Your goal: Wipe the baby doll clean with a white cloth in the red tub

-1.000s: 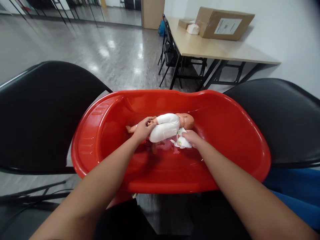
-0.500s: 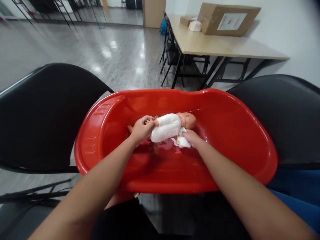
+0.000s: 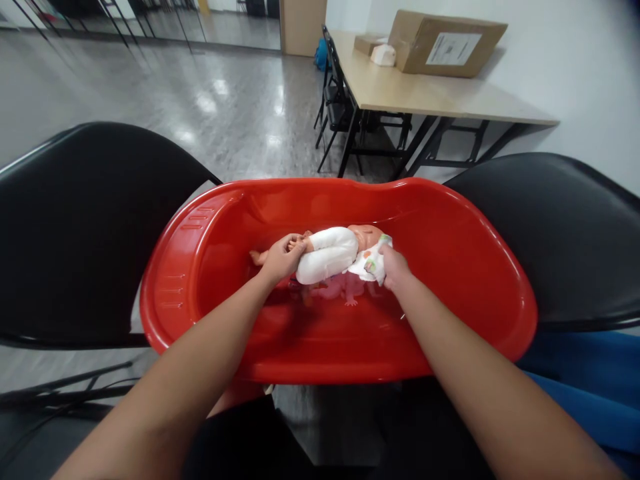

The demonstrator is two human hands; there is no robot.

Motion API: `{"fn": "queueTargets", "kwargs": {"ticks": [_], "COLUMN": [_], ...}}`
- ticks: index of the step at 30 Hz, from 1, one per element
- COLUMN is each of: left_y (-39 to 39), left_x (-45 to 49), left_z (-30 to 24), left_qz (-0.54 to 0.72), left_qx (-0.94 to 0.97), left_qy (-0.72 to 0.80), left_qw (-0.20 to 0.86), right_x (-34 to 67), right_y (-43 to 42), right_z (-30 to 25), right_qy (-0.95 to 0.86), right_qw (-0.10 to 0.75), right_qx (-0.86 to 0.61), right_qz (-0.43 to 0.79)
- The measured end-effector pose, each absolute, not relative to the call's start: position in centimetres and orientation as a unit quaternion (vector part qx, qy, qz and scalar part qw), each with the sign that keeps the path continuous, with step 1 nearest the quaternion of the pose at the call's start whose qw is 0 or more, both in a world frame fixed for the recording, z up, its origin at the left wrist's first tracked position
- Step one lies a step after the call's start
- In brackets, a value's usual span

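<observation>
A baby doll (image 3: 327, 257) with a white body lies on its side in a red baby bathtub (image 3: 330, 371), its head toward the right. My left hand (image 3: 283, 258) is closed around the doll's small hand at the left end of its arm. In my right hand (image 3: 397, 269) is a white cloth (image 3: 369, 265) with coloured prints, gripped at its right edge. The cloth lies against the doll's head and upper body, covering part of the head. Beneath the doll, pinkish shapes show on the tub's bottom, some of them blurred.
Black chairs (image 3: 85, 233) stand on the left, and another black chair (image 3: 545, 233) is on the right. Behind the tub is a wooden-topped table (image 3: 425, 93) with a cardboard box (image 3: 445, 43) on it. Blue fabric (image 3: 590, 380) shows at the lower right.
My right hand has moved up and slightly right with the cloth, from beside the doll's shoulder to its head, and the cloth is more spread out. My left hand keeps its hold.
</observation>
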State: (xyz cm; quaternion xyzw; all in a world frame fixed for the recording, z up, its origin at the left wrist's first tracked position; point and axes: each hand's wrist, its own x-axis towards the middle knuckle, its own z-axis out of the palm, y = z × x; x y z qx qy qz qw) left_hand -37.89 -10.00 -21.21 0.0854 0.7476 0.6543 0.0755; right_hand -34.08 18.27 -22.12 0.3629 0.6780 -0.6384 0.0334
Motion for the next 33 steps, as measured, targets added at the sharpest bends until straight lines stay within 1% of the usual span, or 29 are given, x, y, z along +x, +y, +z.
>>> {"fn": "queueTargets", "kwargs": {"ticks": [3, 6, 10, 15, 18, 21, 27, 30, 33], "left_y": [-10.0, -10.1, -10.2, -9.9, -9.8, -9.9, -10.1, -10.0, -9.9], "left_x": [-38.1, -38.1, -37.9, -38.1, -38.3, -38.6, -38.7, -39.0, -39.4], "left_z": [-21.6, -21.6, -21.6, -22.3, -22.9, -23.4, -24.1, -24.8, -25.4], "left_qz": [0.626, 0.603, 0.572, 0.59, 0.608, 0.612, 0.625, 0.658, 0.693], "left_qx": [0.087, 0.099, 0.104, 0.085, 0.065, 0.072, 0.08, 0.08, 0.086], "left_qy": [0.773, 0.789, 0.811, 0.799, 0.788, 0.784, 0.773, 0.745, 0.71], "left_qw": [0.058, 0.063, 0.067, 0.074, 0.07, 0.069, 0.078, 0.079, 0.092], "right_x": [-33.9, -34.3, -35.2, -35.1, -34.5, -33.9, -32.6, -31.9, -31.3], "right_y": [16.8, 14.7, 12.5, 11.3, 10.8, 10.1, 7.8, 6.6, 5.7], "right_z": [-22.6, -23.7, -24.8, -24.5, -24.2, -24.1, -23.2, -22.7, -22.5], "right_qy": [0.599, 0.604, 0.613, 0.619, 0.662, 0.736, 0.866, 0.896, 0.915], "right_qw": [-0.019, -0.059, -0.074, -0.095, -0.096, -0.103, -0.106, -0.116, -0.105], "right_qx": [0.431, 0.395, 0.338, 0.327, 0.345, 0.318, 0.161, 0.078, 0.018], "right_qz": [-0.675, -0.69, -0.711, -0.708, -0.659, -0.589, -0.461, -0.422, -0.39]}}
